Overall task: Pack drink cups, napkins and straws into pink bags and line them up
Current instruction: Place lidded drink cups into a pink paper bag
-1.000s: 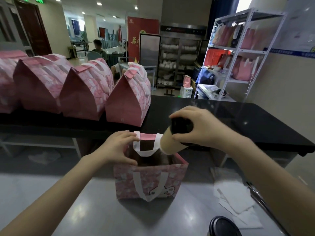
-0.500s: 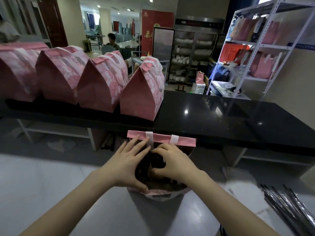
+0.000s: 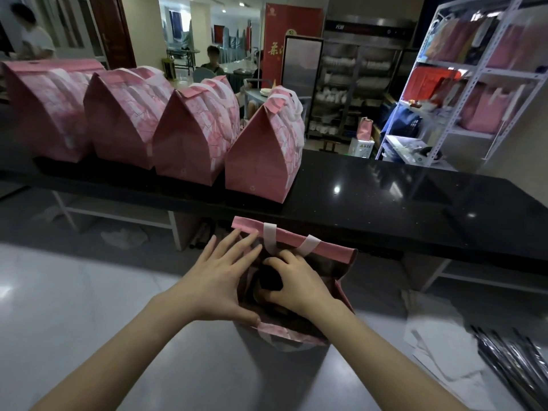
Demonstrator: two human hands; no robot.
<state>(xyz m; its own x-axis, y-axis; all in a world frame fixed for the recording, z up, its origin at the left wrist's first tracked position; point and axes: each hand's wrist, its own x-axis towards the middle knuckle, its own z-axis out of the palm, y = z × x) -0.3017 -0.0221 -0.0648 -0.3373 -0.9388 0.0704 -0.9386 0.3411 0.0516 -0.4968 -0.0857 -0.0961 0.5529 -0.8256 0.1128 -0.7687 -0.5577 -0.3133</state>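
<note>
Head view: an open pink bag (image 3: pixel 326 250) stands on the grey desk (image 3: pixel 89 292). Inside it, the right hand (image 3: pixel 299 287) has its grip clamped on a dark-lidded drink cup (image 3: pixel 268 282). The left hand (image 3: pixel 219 280), grip apart, lies flat on the bag's side. Four closed pink bags (image 3: pixel 258 170) line the black desk (image 3: pixel 415 203) behind.

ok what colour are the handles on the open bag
The handles are white, on the pink open bag; only the head view shows them.

An open pink bag (image 3: pixel 299 250) stands on the grey bench (image 3: pixel 89 307). The left hand (image 3: pixel 219 281), fingers spread, presses its left side. The right hand (image 3: pixel 299 287) is inside it, curled round a dark-lidded cup (image 3: pixel 268 281). Four closed bags (image 3: pixel 189 134) line the black bench (image 3: pixel 415 203) behind. Napkins (image 3: pixel 439 336) and straws (image 3: pixel 510 360) lie at the right.
</note>
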